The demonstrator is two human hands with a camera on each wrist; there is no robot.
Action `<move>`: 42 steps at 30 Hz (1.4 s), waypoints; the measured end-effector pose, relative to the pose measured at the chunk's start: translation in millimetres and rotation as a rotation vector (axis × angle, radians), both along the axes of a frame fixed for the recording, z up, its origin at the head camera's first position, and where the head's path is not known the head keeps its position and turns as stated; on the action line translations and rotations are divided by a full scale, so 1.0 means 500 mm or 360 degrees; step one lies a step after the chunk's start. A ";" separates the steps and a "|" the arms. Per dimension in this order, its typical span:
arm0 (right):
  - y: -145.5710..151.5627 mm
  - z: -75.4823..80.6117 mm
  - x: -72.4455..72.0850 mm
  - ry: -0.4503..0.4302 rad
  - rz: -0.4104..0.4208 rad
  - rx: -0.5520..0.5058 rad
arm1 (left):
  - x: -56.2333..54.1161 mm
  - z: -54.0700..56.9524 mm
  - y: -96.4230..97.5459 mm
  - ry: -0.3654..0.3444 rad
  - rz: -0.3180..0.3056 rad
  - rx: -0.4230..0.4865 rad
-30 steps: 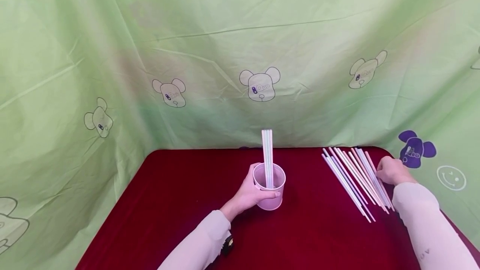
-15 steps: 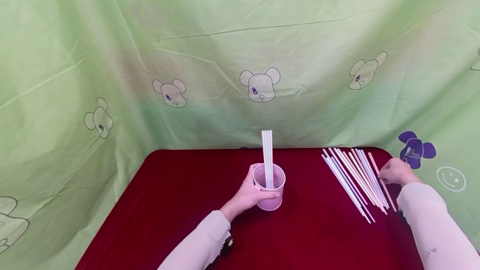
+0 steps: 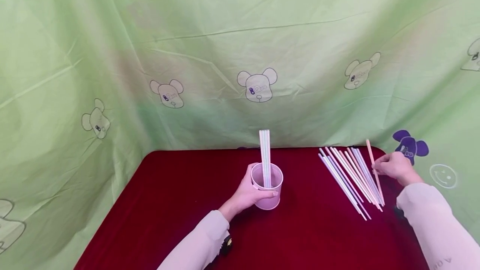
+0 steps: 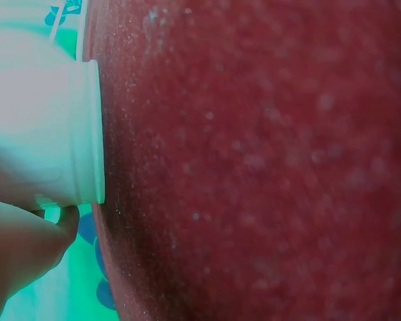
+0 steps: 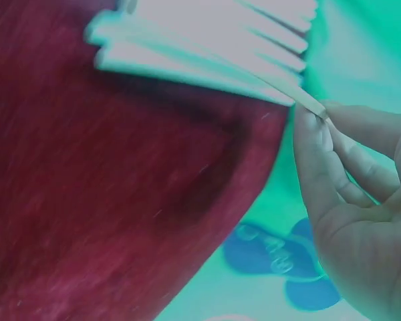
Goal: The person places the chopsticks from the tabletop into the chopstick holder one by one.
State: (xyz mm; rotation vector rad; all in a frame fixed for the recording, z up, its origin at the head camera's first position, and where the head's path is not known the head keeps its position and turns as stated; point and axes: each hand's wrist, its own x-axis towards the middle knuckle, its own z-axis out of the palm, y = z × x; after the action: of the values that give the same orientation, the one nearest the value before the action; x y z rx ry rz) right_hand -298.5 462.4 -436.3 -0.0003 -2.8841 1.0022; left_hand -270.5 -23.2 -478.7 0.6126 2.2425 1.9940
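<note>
My left hand (image 3: 248, 191) grips a pale pink cup (image 3: 268, 202) at the middle of the table, thumb across its front. In the left wrist view the cup (image 4: 47, 137) appears sideways, with fingers at its lower edge. A bundle of slim pastel chopsticks (image 3: 265, 153) stands upright in the cup. On the right, my right hand (image 3: 395, 166) pinches one pinkish-orange chopstick (image 3: 369, 148) between thumb and fingertips. Its far end is raised, while its near end overlaps the loose chopsticks (image 3: 346, 174). The right wrist view shows the pinching hand (image 5: 364, 194) close up.
Loose chopsticks in pink, white, blue and purple lie fanned out on the dark red tablecloth (image 3: 180, 203) at the right. A green curtain (image 3: 210, 53) with bear prints hangs behind the table and along its sides.
My right hand has drawn the pinkish-orange chopstick away from the others on the right, and now tilts its far end up. The left hand stays on the cup.
</note>
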 end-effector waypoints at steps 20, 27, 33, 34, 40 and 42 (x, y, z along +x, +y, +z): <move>-0.190 0.093 -0.009 0.0184 0.0140 -0.0320 | 0.001 0.014 -0.002 0.0032 0.0017 0.0029; -0.243 0.117 0.003 0.0308 0.0169 -0.0328 | 0.002 0.022 -0.004 0.0012 0.0031 0.0003; -0.293 0.145 0.010 0.0384 0.0228 -0.0419 | 0.001 0.027 -0.003 0.0019 0.0048 -0.0040; -0.302 0.150 0.011 0.0398 0.0235 -0.0421 | 0.000 0.027 -0.003 0.0020 0.0044 -0.0040; -0.355 0.179 0.018 0.0443 0.0272 -0.0498 | -0.003 0.032 -0.003 0.0040 0.0053 -0.0107; -0.374 0.186 0.019 0.0449 0.0286 -0.0566 | -0.004 0.032 -0.004 0.0058 0.0058 -0.0144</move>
State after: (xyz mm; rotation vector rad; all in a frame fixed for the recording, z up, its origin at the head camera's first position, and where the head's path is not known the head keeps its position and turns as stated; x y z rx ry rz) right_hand -288.8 275.6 -343.5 0.3514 -2.4534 1.4060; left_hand -272.5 -25.4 -462.5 0.6080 2.3670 1.8995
